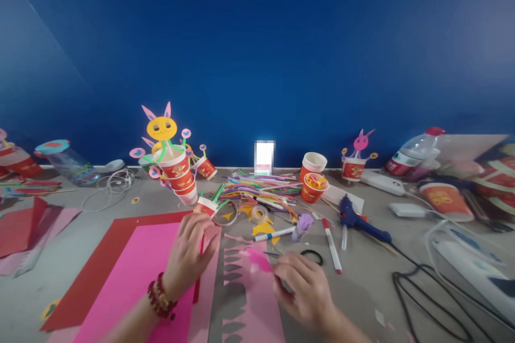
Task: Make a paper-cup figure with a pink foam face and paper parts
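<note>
My left hand (193, 249) is over the pink paper sheet (145, 278), its thumb spread from the fingers and nothing visible in it. Its fingertips overlap the lower edge of a small red paper cup (205, 206) with green pipe cleaners (219, 194); whether they touch is unclear. My right hand (303, 289) pinches a bright pink paper cutout (259, 260), slightly blurred. Below the cutout lies a light pink strip (261, 305) with leaf-shaped holes along its left side. Scissors (311, 257) lie partly hidden behind my right hand.
Pipe cleaners (257, 187) are heaped at the back centre. Stacked cups with a yellow rabbit face (161, 128) stand left of them. On the right are a blue glue gun (362, 222), its black cord (418, 273), a red marker (332, 246) and a plastic bottle (414, 153).
</note>
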Tool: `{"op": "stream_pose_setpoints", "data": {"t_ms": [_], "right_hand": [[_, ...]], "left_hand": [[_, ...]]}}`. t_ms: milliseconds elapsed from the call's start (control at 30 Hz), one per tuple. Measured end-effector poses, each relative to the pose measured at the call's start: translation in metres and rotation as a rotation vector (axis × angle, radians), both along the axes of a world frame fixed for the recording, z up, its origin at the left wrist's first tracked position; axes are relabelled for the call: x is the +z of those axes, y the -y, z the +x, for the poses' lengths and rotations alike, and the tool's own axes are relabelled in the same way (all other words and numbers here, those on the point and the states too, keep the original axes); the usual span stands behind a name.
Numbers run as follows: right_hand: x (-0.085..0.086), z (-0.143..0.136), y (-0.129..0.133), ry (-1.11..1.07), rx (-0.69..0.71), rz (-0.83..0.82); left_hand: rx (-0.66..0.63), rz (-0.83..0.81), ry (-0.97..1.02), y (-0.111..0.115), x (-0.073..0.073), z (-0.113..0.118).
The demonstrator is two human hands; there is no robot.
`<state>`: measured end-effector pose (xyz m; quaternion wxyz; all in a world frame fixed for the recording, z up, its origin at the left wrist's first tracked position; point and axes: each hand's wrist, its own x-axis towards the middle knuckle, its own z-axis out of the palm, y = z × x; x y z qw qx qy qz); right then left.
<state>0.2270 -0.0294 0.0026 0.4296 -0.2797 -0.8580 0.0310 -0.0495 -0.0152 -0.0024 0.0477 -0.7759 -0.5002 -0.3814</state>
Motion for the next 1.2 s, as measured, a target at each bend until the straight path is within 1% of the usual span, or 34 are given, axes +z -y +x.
{"op": "stream_pose_setpoints", "data": {"t_ms": [67, 133, 167, 367, 433, 500, 533, 567, 667, 700, 733, 800, 867, 933, 1000, 1100, 1167, 1200], "right_hand": [[0.000, -0.002, -0.001, 0.038, -0.063, -0.033], [-0.001, -0.004, -0.001, 0.104, -0.110, -0.052], [-0.001, -0.005, 0.000, 0.132, -0.126, -0.053], [-0.004, -0.007, 0.011, 0.229, -0.186, -0.062], [-0.003, -0.006, 0.014, 0.201, -0.177, -0.077], [0.000, -0.003, 0.015, 0.117, -0.132, -0.156], [0.002, -0.002, 0.014, 0.050, -0.109, -0.250], [0.004, -0.001, 0.012, -0.033, -0.083, -0.387], [0.007, -0.002, 0.007, -0.353, 0.005, -0.935], [0.006, -0.003, 0.005, -0.462, 0.041, -1.090], [0.005, -0.005, 0.004, -0.562, 0.078, -1.207], [0.001, -0.009, 0.003, -0.720, 0.130, -1.335], [-0.003, -0.012, 0.004, -0.797, 0.145, -1.366], [-0.004, -0.015, 0.005, -0.800, 0.132, -1.340], [-0.003, -0.018, 0.006, -0.765, 0.113, -1.291], [0.001, -0.025, 0.008, -0.728, 0.128, -1.252], [0.001, -0.032, 0.008, -0.719, 0.154, -1.256], [-0.001, -0.036, 0.009, -0.719, 0.164, -1.259]], "left_hand": [[-0.172, -0.061, 0.023, 0.006, 0.000, 0.012], [-0.266, -0.127, 0.034, 0.009, -0.002, 0.019], [-0.282, -0.147, 0.041, 0.009, -0.003, 0.021], [-0.229, -0.206, 0.139, 0.002, -0.007, 0.015], [-0.224, -0.233, 0.164, 0.003, -0.007, 0.014], [-0.231, -0.291, 0.188, 0.005, -0.008, 0.016], [-0.238, -0.324, 0.205, 0.006, -0.008, 0.018], [-0.247, -0.354, 0.223, 0.008, -0.009, 0.019], [-0.293, -0.412, 0.253, 0.011, -0.010, 0.023], [-0.317, -0.423, 0.257, 0.012, -0.010, 0.024], [-0.344, -0.435, 0.264, 0.012, -0.010, 0.025], [-0.392, -0.469, 0.300, 0.015, -0.009, 0.027], [-0.413, -0.522, 0.376, 0.017, -0.007, 0.029], [-0.414, -0.613, 0.506, 0.019, -0.007, 0.032], [-0.439, -0.753, 0.709, 0.020, -0.009, 0.035], [-0.519, -0.944, 1.009, 0.023, -0.012, 0.040], [-0.544, -0.994, 1.111, 0.024, -0.013, 0.042], [-0.537, -1.000, 1.138, 0.025, -0.014, 0.043]]}}
